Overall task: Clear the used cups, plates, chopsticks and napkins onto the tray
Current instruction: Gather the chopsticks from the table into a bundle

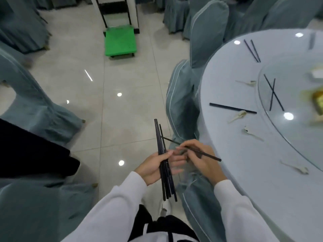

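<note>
Left hand: your left hand (158, 167) gripped a bundle of black chopsticks (164, 165), thumb across them, fingers curled beneath; the bundle ran roughly upright in view, tips toward the floor tiles (97, 109).
Right hand: your right hand (198, 158) pinched a single black chopstick (208, 154), held crosswise, its far end touching or just beside the bundle; you could not tell which.
Position: both hands sat just off the table edge, above a covered chair (197, 194).
Table: the round table (244, 172) lay to your right under a pale cloth, with a glass turntable (297, 130) on it.
Chopsticks left: one lone stick (232, 107) lay near the table edge; a crossed pair (273, 93) rested on the turntable; another pair (252, 50) lay farther off.
Spoons: several pale spoons lay scattered on the cloth, one (238, 116) touching the lone stick, another (295, 167) nearer you.
Tray: none identified in view.
Cart: a green platform trolley (119, 41) stood across the aisle, well apart from you.
Surroundings: grey-green covered chairs (31, 105) ringed the aisle.
Sleeves: white (111, 206) on both arms.
</note>
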A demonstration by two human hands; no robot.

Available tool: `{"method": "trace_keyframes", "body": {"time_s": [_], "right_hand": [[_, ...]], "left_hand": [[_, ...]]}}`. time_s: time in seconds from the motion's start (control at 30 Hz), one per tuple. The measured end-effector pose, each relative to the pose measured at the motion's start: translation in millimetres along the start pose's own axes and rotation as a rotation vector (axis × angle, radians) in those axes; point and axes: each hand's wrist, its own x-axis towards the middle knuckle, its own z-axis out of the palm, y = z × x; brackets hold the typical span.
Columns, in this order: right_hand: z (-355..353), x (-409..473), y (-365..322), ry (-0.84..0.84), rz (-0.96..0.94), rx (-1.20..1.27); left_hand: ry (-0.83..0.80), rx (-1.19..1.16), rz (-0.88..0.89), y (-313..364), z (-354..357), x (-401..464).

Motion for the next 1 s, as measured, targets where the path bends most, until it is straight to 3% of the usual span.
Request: {"method": "trace_keyframes", "body": {"time_s": [0.13, 0.37, 0.67, 0.83, 1.0], "right_hand": [[-17, 1, 3, 0.099, 0.079, 0.115], [-18, 5, 8, 0.369, 0.164, -0.072], [7, 63, 3, 0.663, 0.286, 0.258], [9, 105, -3, 0.976, 0.522, 0.694], [7, 149, -14, 1.18, 0.65, 0.809]], "left_hand": [[-0.009, -0.032, -0.05, 18, 17, 32], [-0.098, 0.082, -0.136, 44, 47, 84], [-0.144, -0.03, -0.213, 113, 74, 149], [-0.087, -0.078, -0.099, 152, 91, 183], [-0.1, -0.021, -0.017, 173, 101, 200]]}}
